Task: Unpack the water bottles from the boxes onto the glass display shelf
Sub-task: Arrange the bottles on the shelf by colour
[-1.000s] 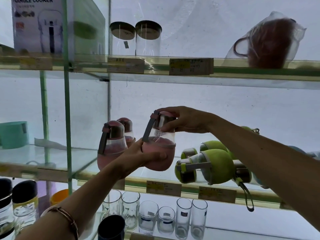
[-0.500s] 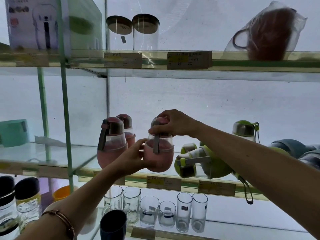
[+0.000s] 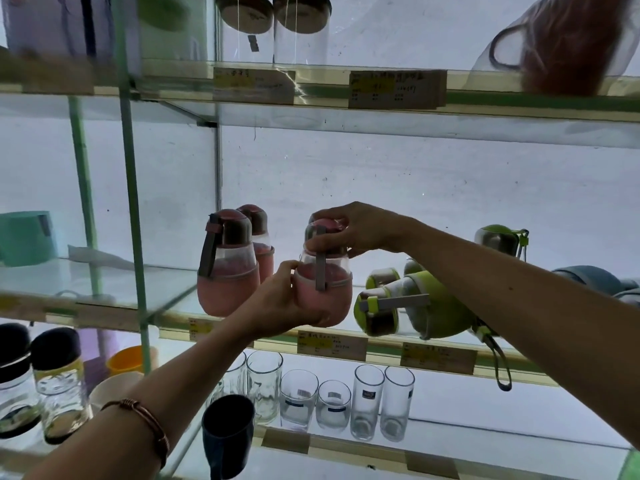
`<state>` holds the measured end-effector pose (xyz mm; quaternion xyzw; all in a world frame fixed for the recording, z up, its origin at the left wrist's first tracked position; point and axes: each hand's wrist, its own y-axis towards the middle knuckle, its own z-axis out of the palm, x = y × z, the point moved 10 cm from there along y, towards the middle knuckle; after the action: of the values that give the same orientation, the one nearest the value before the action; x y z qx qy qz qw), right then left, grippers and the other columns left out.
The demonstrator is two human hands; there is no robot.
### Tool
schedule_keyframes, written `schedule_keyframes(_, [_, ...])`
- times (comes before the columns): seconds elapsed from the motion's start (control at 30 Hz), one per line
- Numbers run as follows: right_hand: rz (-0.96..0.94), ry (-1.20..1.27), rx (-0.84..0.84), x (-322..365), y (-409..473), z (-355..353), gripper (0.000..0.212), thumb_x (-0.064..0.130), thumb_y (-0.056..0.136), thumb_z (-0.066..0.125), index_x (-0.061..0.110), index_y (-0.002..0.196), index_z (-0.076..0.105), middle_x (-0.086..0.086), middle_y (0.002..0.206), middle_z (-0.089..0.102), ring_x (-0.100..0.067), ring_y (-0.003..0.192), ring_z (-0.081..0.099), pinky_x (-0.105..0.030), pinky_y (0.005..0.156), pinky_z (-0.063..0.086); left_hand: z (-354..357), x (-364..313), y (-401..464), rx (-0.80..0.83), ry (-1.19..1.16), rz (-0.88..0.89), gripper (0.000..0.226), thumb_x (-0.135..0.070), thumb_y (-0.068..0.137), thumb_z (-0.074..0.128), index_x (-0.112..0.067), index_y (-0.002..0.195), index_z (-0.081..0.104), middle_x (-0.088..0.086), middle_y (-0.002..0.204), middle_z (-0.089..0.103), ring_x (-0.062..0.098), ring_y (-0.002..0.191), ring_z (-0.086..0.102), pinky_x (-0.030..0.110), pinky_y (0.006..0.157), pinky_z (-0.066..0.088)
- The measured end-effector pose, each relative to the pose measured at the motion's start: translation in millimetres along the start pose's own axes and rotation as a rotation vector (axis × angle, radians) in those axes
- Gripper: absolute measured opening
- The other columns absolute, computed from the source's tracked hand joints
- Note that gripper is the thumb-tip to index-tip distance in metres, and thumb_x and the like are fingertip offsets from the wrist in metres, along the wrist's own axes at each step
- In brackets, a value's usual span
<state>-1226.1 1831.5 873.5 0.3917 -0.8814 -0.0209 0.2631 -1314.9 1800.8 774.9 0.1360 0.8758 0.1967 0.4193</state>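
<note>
Pink round-bellied bottle [image 3: 323, 292], pinched at cap by right hand [image 3: 356, 230], cupped by left hand [image 3: 280, 303]: placing step; next, seat upright beside neighbouring pink bottle [image 3: 228, 271].

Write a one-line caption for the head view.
Both hands set a pink water bottle upright on the glass shelf: left hand grips its body, right hand its cap.

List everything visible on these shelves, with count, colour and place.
Pink bottles: three, middle shelf; one held by both hands.
Green bottles: at least three, middle shelf right, front one lying down.
Glass jars: two, clear, top shelf.
Bagged mug: one, brown, top right.
Drinking glasses: several, clear, bottom shelf.
Dark cup: one, bottom front.
Teal container: one, left bay.
Left hand: grips bottle's body.
Right hand: grips its cap.
</note>
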Motion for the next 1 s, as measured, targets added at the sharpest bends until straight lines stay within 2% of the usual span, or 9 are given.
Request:
schedule_keyframes(0.1, [-0.009, 0.004, -0.030, -3, 0, 3, 0.060, 0.054, 0.073, 0.072, 0.018, 0.118, 0.062, -0.002, 0.114, 0.064, -0.019, 0.099, 0.061, -0.034, 0.081, 0.056, -2, 0, -2, -0.009, 0.001, -0.001, 0.083, -0.019, 0.066, 0.085, -0.014, 0.131, 0.033, -0.007, 0.107, 0.054, 0.009, 0.097, 0.059, 0.021, 0.075, 0.055])
schedule_keyframes(0.2, [-0.032, -0.045, -0.087, -1, -2, 3, 0.072, 0.070, 0.065, 0.066, 0.021, 0.118, 0.061, 0.003, 0.113, 0.065, -0.016, 0.096, 0.060, -0.029, 0.079, 0.052, -4, 7, -2, -0.005, 0.025, -0.012, 0.088, -0.024, 0.066, 0.085, -0.016, 0.136, 0.033, -0.001, 0.115, 0.058, 0.014, 0.101, 0.060, 0.031, 0.082, 0.057])
schedule_keyframes(0.3, [-0.020, -0.034, -0.126, -5, -4, 5, 0.041, 0.054, 0.079, 0.067, 0.021, 0.103, 0.064, 0.006, 0.094, 0.066, -0.013, 0.087, 0.060, -0.027, 0.075, 0.048, -5, 8, -3, -0.008, 0.062, -0.004, 0.088, -0.024, 0.066, 0.084, -0.016, 0.137, 0.034, 0.001, 0.116, 0.060, 0.016, 0.102, 0.061, 0.033, 0.084, 0.056])
schedule_keyframes(0.37, [-0.033, -0.028, -0.137, -2, -7, 7, 0.034, 0.051, 0.081, 0.066, 0.023, 0.101, 0.063, 0.010, 0.089, 0.064, -0.010, 0.084, 0.059, -0.026, 0.076, 0.045, -7, 6, -4, -0.017, 0.077, 0.000, 0.089, -0.028, 0.063, 0.086, -0.015, 0.137, 0.038, 0.000, 0.117, 0.062, 0.016, 0.103, 0.061, 0.032, 0.085, 0.056])
schedule_keyframes(0.47, [-0.048, -0.044, -0.167, 3, -20, 6, 0.035, 0.043, 0.084, 0.066, 0.019, 0.109, 0.061, 0.008, 0.098, 0.063, -0.011, 0.089, 0.057, -0.029, 0.082, 0.043, -11, 2, -11, -0.091, 0.152, 0.014, 0.086, -0.034, 0.062, 0.086, -0.015, 0.135, 0.045, 0.000, 0.120, 0.064, 0.013, 0.107, 0.060, 0.029, 0.087, 0.053])
schedule_keyframes(0.57, [0.107, -0.035, -0.223, -6, -41, -5, 0.078, 0.050, 0.079, 0.068, 0.010, 0.139, 0.039, -0.005, 0.133, 0.053, -0.019, 0.116, 0.052, -0.031, 0.094, 0.043, -23, -10, -26, -0.216, 0.190, 0.048, 0.064, -0.025, 0.073, 0.080, -0.011, 0.129, 0.052, 0.004, 0.122, 0.062, 0.009, 0.101, 0.053, 0.021, 0.083, 0.043])
schedule_keyframes(0.63, [0.159, -0.027, -0.232, -10, -52, -9, 0.090, 0.055, 0.076, 0.068, 0.012, 0.145, 0.030, -0.006, 0.143, 0.045, -0.022, 0.126, 0.048, -0.034, 0.101, 0.041, -28, -15, -36, -0.262, 0.211, 0.067, 0.058, -0.027, 0.075, 0.078, -0.010, 0.125, 0.054, 0.006, 0.122, 0.060, 0.012, 0.102, 0.054, 0.024, 0.085, 0.045])
schedule_keyframes(0.77, [0.134, -0.032, -0.278, 4, -75, -22, 0.084, 0.053, 0.079, 0.066, 0.012, 0.145, 0.032, -0.005, 0.144, 0.045, -0.020, 0.127, 0.046, -0.034, 0.102, 0.039, -44, -42, -52, -0.350, 0.199, 0.103, 0.045, -0.031, 0.080, 0.073, -0.013, 0.118, 0.057, 0.004, 0.115, 0.061, 0.011, 0.096, 0.055, 0.027, 0.082, 0.049])
schedule_keyframes(1.0, [0.058, -0.101, -0.221, 18, -130, -59, 0.075, 0.053, 0.084, 0.059, 0.011, 0.142, 0.039, -0.006, 0.141, 0.048, -0.019, 0.126, 0.048, -0.029, 0.099, 0.037, -24, -118, -72, -0.257, 0.275, 0.107, 0.047, -0.028, 0.084, 0.068, -0.013, 0.126, 0.052, 0.006, 0.124, 0.056, 0.018, 0.105, 0.055, 0.033, 0.090, 0.048])
